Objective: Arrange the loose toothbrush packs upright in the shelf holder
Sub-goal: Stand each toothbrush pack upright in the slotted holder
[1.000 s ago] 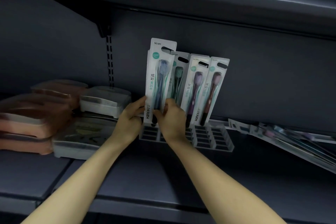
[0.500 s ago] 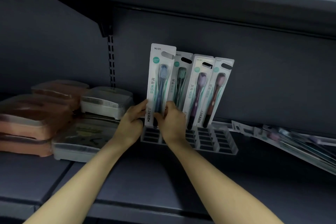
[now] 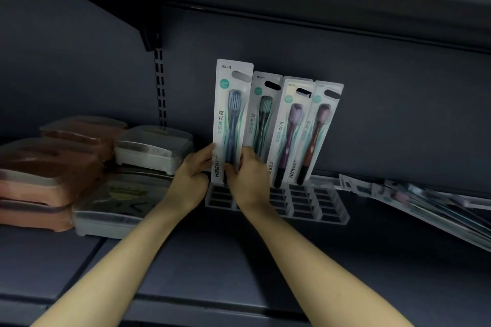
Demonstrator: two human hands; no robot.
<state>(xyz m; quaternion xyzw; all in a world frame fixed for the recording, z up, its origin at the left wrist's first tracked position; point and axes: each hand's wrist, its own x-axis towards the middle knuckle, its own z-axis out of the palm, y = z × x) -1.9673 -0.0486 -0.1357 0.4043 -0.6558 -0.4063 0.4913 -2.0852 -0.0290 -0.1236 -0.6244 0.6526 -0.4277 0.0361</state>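
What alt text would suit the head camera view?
Both hands, left hand and right hand, hold a blue toothbrush pack upright at the clear slotted holder, beside three standing packs; more packs lie right.

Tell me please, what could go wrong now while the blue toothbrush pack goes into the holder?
1. The right hand lies across the front of the green pack; a nudge could tip it and the purple pack leaning beside it.
2. Both hands hide the foot of the blue pack, so it may miss its slot in the clear holder.
3. The left hand grips only the pack's lower edge, so the tall card could bend.
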